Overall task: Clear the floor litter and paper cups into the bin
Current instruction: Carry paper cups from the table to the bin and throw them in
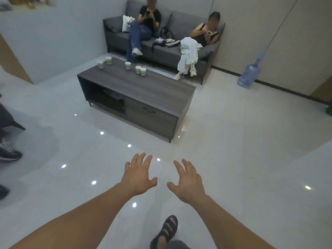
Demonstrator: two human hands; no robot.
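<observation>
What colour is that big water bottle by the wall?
The water bottle is see-through blue, standing on the floor by the right wall, shown in the head view.

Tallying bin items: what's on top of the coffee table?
Five upright paper cups stand along the far edge of the coffee table: two at the left end, one midway, two close together further right. Their contents cannot be seen.

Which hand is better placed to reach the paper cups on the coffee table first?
Left, marginally. Both the left hand and right hand are open and empty, well short of the coffee table. The five paper cups stand along its far-left part, on the left hand's side.
</observation>
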